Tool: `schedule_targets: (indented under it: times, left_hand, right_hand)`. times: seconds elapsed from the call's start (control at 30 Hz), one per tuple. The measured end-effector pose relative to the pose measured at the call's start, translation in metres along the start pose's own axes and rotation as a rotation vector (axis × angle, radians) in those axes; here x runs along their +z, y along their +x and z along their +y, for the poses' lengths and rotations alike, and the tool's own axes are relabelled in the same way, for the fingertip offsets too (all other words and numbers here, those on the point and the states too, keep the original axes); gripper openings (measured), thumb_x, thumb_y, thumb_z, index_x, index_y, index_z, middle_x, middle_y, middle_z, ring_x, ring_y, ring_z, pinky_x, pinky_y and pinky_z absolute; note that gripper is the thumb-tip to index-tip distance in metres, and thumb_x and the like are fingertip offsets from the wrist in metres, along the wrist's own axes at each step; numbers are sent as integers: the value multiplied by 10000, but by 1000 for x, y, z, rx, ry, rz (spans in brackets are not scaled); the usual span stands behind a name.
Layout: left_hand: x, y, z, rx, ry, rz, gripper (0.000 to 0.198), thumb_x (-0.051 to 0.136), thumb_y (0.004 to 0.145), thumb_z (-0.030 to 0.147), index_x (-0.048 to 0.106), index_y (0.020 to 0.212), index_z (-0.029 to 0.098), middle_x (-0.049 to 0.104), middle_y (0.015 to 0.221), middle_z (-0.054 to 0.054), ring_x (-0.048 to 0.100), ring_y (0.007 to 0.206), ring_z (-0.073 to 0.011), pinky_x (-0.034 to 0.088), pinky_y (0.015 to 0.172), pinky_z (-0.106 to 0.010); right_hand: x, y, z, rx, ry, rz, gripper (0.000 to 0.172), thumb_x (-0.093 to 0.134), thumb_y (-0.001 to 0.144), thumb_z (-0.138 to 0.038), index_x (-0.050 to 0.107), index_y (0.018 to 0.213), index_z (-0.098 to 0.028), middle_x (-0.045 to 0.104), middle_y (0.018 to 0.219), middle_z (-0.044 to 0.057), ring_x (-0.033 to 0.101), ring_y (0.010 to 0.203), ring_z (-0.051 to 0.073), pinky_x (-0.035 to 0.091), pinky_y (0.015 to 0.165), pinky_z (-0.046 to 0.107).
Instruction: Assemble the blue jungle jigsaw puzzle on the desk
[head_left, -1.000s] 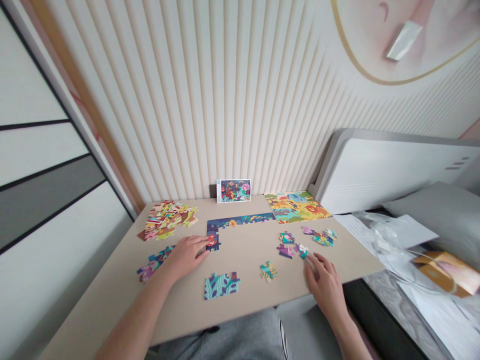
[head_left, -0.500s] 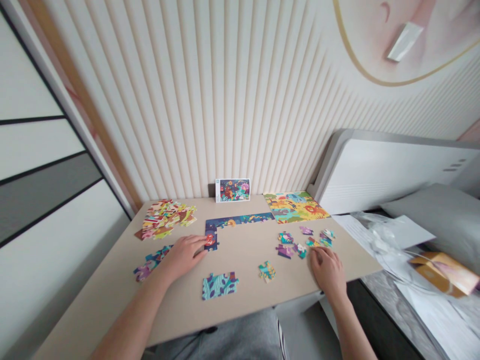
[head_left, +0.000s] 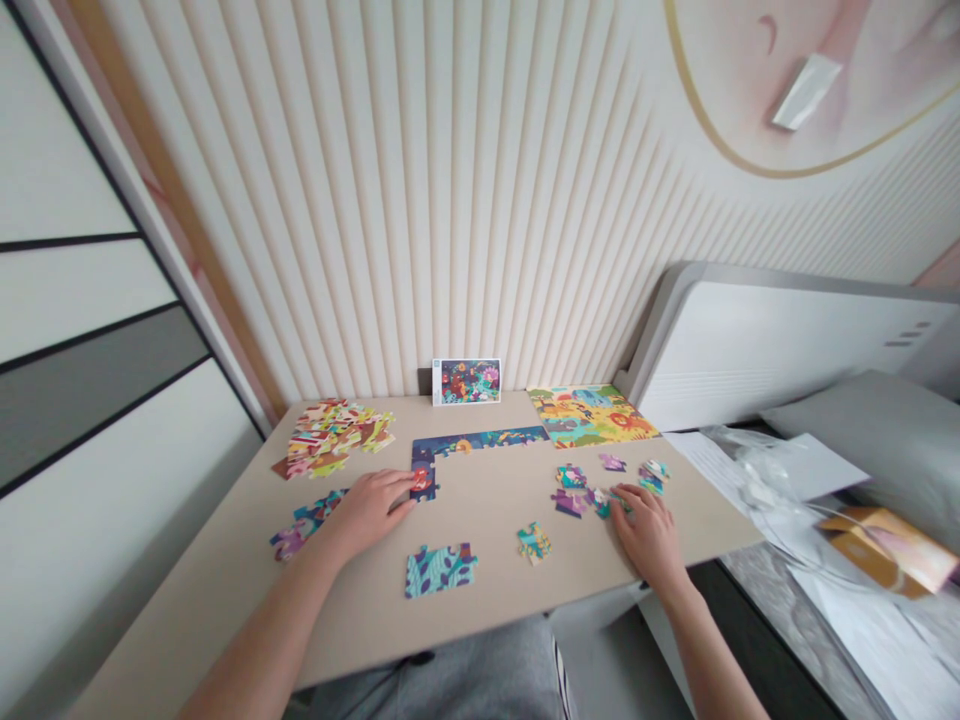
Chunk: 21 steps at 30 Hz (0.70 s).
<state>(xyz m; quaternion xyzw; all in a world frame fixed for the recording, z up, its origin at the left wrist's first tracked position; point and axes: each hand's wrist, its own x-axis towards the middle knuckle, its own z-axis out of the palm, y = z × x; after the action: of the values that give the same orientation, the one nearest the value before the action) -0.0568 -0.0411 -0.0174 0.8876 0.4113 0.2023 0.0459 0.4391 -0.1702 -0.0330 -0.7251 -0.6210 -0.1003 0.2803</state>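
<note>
My left hand lies with fingers stretched out, its tips on the red-creature part of a dark blue puzzle strip. That strip joins a long top row, making an L-shaped corner. At the right, my right hand has its thumb and fingers curled on a small teal puzzle piece, mostly hidden beneath them. Loose purple and teal pieces lie beside it, among them a purple piece and a purple-pink one. A teal-and-yellow piece and a joined leaf-patterned section lie nearer me.
A picture card stands against the ribbed wall. A yellow animal puzzle lies at the back right, a heap of red-yellow pieces at the back left. Blue-purple pieces sit by my left forearm. A bed with papers adjoins the table's right.
My right hand has moved slightly left and away from me, its fingers now covering the teal piece. My left hand stays on the strip.
</note>
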Motion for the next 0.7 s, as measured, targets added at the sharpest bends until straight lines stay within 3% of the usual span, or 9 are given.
schedule_targets:
  times: [0.2,0.33,0.5,0.6,0.7]
  left_hand:
    - [0,0,0,9,3,6,342,576,966,346,698,1274,262,685,1320,-59,619,1205,-251,451,1089,-430]
    - [-1,-1,1,6,-5,10,332,580,966,334,700,1270,271,688,1315,-53,628,1195,-250,455,1086,-434]
    - [-2,-1,3,4,-19,22,320,599,958,324,706,1255,273,693,1311,-45,629,1202,-251,451,1089,-431]
    - [-1,-2,2,5,-11,20,319,592,961,320,707,1253,263,691,1313,-52,627,1204,-254,451,1089,-434]
    - [-1,-2,1,8,-18,24,324,593,958,324,707,1254,255,693,1308,-58,631,1199,-255,458,1083,-431]
  right_hand:
    - [21,40,-25,-178,238,-151,416,569,935,-458,695,1275,-254,660,1311,115,557,1266,315,410,1095,490]
    - [32,54,-41,-171,353,-208,483,631,892,-511,688,1281,-231,682,1240,127,627,1164,329,473,1027,500]
    - [31,48,-41,-103,339,-75,450,612,903,-557,715,1204,-238,673,1184,114,634,1107,304,475,994,458]
    - [30,43,-34,11,234,64,457,567,922,-574,715,1175,-224,657,1206,135,593,1155,314,431,1024,460]
    - [32,41,-27,124,128,104,474,556,913,-585,719,1152,-209,659,1181,155,594,1119,326,420,1002,468]
